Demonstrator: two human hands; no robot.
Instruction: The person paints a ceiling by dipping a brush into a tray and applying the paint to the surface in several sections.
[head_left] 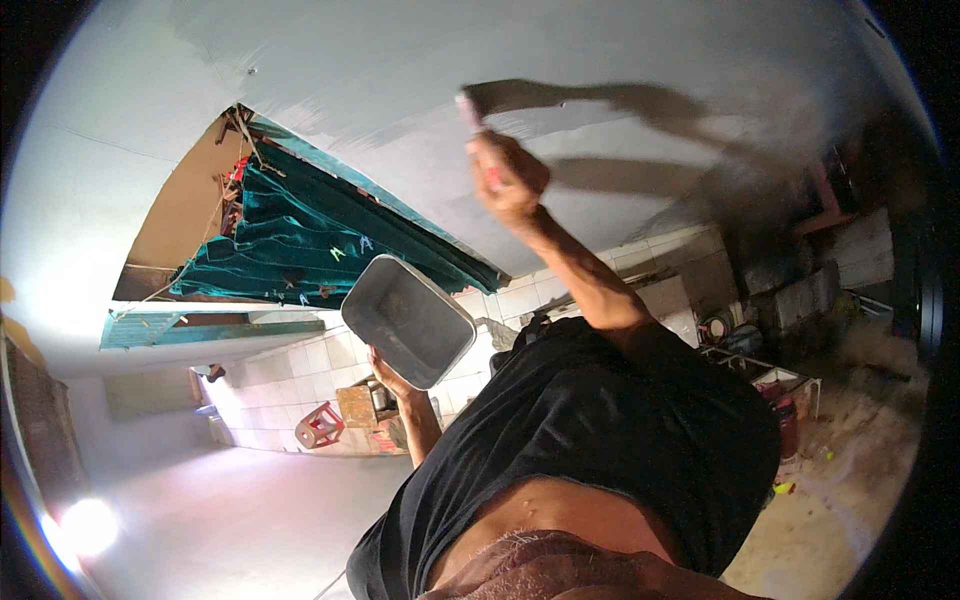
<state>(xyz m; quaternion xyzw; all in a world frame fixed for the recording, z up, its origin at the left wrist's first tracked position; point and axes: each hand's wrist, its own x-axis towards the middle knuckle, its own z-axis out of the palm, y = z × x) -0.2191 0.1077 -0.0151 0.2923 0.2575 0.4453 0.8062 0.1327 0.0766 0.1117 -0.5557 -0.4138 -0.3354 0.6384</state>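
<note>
My right hand [507,180] is raised to the wall, its fingers closed round a paintbrush [470,113]. The brush is smeared by motion, and I cannot tell whether its tip touches the wall. Uneven grey strokes show on the painted wall [370,60] around it. Lower and to the left, my left hand [388,376] holds a rectangular tub [415,330] by its side and underside. The tub has a pale rim and a grey inside; some of the left fingers are hidden behind it.
A dark green curtain [290,235] hangs across a window opening left of the tub, with clothes pegs and cords about it. A red stool [320,427] stands low at the left near a wooden box [355,405]. Kitchen things [715,328] crowd the right side.
</note>
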